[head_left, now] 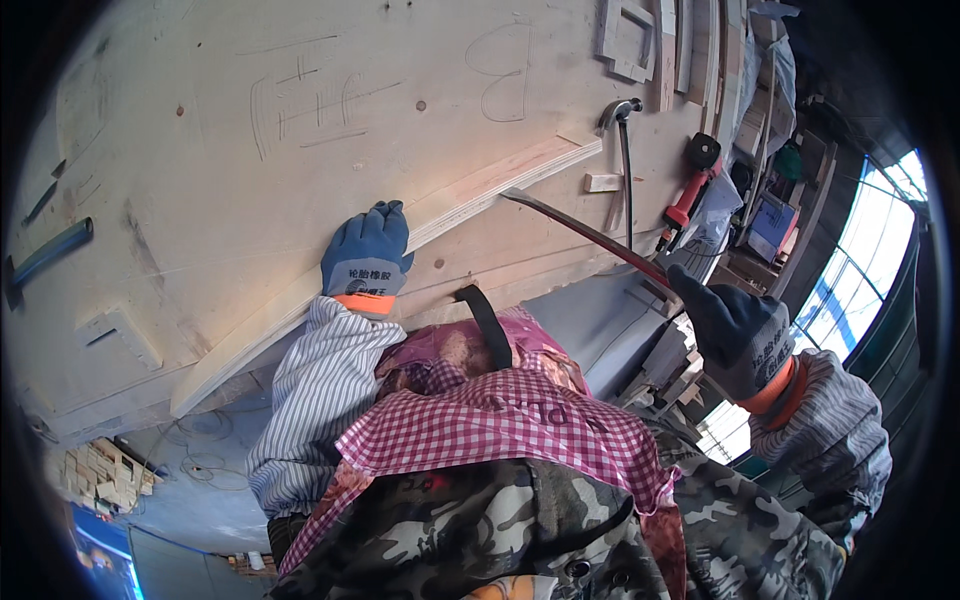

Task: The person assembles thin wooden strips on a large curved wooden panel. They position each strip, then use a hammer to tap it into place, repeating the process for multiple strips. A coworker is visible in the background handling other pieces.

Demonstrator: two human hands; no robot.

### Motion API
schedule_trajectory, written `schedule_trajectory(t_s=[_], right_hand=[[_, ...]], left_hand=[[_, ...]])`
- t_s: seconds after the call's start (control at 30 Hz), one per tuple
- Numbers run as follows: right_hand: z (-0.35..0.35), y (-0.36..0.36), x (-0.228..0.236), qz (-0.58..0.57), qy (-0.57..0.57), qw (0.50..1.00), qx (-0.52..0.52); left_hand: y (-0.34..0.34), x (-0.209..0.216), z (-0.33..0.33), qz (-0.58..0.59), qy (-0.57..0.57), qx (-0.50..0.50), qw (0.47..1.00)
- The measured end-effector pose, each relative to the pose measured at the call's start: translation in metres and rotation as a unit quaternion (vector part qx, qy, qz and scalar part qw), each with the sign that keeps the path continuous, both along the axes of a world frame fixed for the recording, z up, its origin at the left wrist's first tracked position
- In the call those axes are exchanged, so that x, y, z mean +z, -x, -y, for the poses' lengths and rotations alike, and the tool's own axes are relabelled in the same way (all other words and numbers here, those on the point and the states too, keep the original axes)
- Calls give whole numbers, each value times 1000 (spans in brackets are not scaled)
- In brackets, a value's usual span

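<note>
A long, narrow plywood board lies slantwise across the near part of the wooden worktop. My left hand, in a blue-and-grey work glove, lies across this board and grips it, with the fingers over its far side. In my right hand, gloved the same way and raised off to the right, is one end of a long reddish metal bar. The bar's flattened, darker tip meets the near edge of the board, or sits just beside it. My fingers partly hide the held end.
A claw hammer, a small wood block and a red-and-black power tool lie on the right. Wooden strips and a small frame are at the far right. On the left sit a blue tube-like piece and a flat wooden piece.
</note>
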State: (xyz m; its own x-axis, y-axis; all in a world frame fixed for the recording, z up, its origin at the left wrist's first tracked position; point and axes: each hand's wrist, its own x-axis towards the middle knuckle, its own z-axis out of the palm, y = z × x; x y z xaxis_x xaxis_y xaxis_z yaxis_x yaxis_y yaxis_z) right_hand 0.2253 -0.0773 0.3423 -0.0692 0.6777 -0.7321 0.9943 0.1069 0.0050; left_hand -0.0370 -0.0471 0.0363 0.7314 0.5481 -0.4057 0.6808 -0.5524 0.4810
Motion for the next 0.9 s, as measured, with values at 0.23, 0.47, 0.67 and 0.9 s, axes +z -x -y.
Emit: schedule_trajectory(t_s=[0.23, 0.47, 0.67, 0.9], right_hand=[[52, 14, -4, 14, -64, 993, -100], [108, 20, -44, 46, -187, 977, -89], [150, 34, -87, 14, -238, 962, -136], [66, -6, -68, -6, -189, 976, -106]], left_hand=[[-9, 1, -4, -20, 5, -2, 1000], [-23, -3, -21, -90, -24, -17, 996], [-29, -7, -34, -135, -11, -2, 991], [-26, -8, -35, -130, -50, 9, 990]])
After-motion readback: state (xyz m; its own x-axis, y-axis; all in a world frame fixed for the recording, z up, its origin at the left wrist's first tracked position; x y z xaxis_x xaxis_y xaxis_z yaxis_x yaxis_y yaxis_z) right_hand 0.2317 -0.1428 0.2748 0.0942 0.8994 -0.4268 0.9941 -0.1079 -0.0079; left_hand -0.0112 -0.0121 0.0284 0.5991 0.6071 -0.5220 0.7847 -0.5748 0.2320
